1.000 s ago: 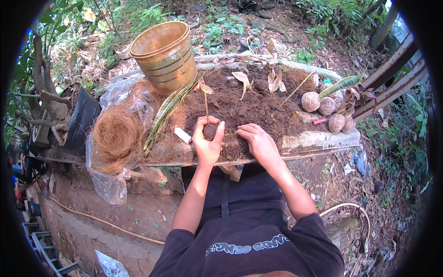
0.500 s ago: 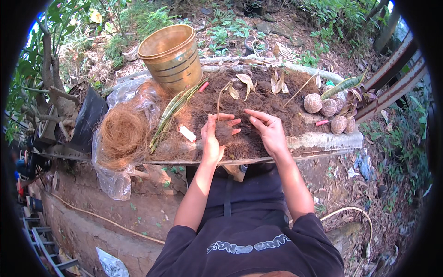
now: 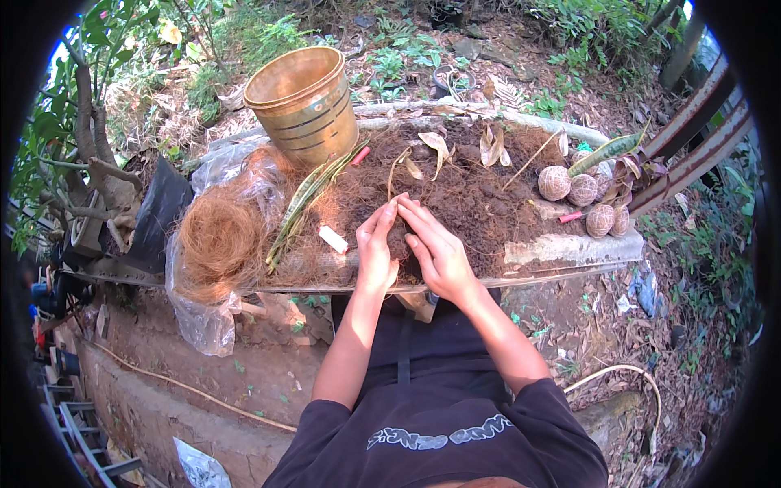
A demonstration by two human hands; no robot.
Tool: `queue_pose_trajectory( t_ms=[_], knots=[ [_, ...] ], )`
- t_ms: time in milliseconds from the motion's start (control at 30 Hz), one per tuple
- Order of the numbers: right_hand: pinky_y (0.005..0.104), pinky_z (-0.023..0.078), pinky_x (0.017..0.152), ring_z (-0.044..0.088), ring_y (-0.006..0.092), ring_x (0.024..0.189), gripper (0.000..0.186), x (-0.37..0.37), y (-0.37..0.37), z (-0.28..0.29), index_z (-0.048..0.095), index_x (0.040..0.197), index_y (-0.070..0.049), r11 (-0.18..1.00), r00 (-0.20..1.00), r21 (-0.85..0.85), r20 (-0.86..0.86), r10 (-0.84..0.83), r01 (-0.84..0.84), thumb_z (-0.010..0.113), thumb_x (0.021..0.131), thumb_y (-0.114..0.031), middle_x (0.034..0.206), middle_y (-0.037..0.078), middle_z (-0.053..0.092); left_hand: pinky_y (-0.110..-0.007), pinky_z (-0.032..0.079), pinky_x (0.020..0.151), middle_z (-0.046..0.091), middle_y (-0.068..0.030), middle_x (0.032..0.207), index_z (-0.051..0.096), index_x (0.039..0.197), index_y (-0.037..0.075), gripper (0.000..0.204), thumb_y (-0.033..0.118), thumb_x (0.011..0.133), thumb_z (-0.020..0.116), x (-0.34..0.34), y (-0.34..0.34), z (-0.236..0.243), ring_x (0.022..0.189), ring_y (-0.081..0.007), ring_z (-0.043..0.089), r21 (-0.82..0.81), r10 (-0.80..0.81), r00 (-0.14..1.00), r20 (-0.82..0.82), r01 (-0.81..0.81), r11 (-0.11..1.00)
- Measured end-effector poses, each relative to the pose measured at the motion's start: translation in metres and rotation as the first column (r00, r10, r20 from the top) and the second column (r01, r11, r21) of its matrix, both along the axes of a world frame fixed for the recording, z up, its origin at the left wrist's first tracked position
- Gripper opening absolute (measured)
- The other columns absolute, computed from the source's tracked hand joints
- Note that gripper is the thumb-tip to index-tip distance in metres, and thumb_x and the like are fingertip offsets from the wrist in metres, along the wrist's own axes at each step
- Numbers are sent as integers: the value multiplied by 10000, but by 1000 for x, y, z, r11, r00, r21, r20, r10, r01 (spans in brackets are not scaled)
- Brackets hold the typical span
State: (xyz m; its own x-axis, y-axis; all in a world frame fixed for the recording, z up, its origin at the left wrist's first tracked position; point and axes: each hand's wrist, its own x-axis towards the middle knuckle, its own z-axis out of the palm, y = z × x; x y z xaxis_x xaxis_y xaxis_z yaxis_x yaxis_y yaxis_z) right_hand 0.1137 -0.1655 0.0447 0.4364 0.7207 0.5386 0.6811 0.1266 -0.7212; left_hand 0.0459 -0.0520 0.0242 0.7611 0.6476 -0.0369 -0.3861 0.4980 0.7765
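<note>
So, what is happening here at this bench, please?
A person stands at a bench and presses both hands together into a heap of brown soil. The left hand and the right hand touch at the fingertips and cup the soil between them. Beside the heap lie a bundle of coconut fibre on clear plastic, a gold pot and several round fibre balls.

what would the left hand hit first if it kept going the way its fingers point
The left hand points up across the brown soil pile. Beyond its fingertips more soil comes first, then probably the curled dry leaf, though depth is unclear.
</note>
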Motion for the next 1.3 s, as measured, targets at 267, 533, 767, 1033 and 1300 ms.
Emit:
queue_pose_trajectory(
  t_ms=[267, 533, 767, 1033, 1300],
  knots=[
    [646, 53, 1169, 143, 449, 1492, 670, 1, 1, -10, 338, 1534, -75, 986, 991, -165, 134, 12, 10, 500, 978, -412, 1580, 136, 343, -377, 521, 935, 652, -148, 1156, 630, 1187, -26, 403, 323, 1009, 536, 7, 0, 5, 1057, -229, 643, -48, 66, 986, -155, -74, 996],
    [688, 33, 1149, 92, 474, 1492, 675, 4, 2, -12, 337, 1543, -122, 993, 974, -116, 227, 3, 24, 517, 962, -414, 1592, 113, 328, -345, 515, 863, 652, -113, 1044, 633, 1106, 9, 284, 231, 992, 496, 3, -4, 23, 987, -193, 629, -34, 79, 974, -213, -88, 996],
    [677, 33, 1157, 151, 453, 1489, 758, 1, 5, -5, 337, 1542, -120, 993, 989, -85, 117, 92, -82, 574, 920, -484, 1585, 122, 339, -338, 532, 804, 663, -91, 983, 623, 1039, 6, 258, 199, 994, 457, -3, 15, 21, 885, -190, 646, 80, 41, 984, -175, -28, 996],
    [603, 253, 1128, 473, 268, 1365, 719, 8, 4, -6, 498, 1423, -82, 999, 933, -50, 360, 20, -2, 759, 777, -259, 1460, 95, 507, -354, 556, 757, 660, -59, 1001, 614, 1098, 73, 356, 372, 1032, 431, -8, 14, 27, 911, -183, 674, -103, -157, 940, -302, 132, 986],
    [529, 281, 1074, 513, 223, 1329, 697, -8, 6, -10, 514, 1404, -57, 992, 930, 6, 348, -118, 124, 763, 770, -208, 1448, 98, 524, -326, 526, 733, 641, -48, 950, 611, 1048, 71, 311, 310, 1024, 414, -4, 14, 16, 864, -165, 647, -88, -102, 960, -260, 82, 993]
  ],
)
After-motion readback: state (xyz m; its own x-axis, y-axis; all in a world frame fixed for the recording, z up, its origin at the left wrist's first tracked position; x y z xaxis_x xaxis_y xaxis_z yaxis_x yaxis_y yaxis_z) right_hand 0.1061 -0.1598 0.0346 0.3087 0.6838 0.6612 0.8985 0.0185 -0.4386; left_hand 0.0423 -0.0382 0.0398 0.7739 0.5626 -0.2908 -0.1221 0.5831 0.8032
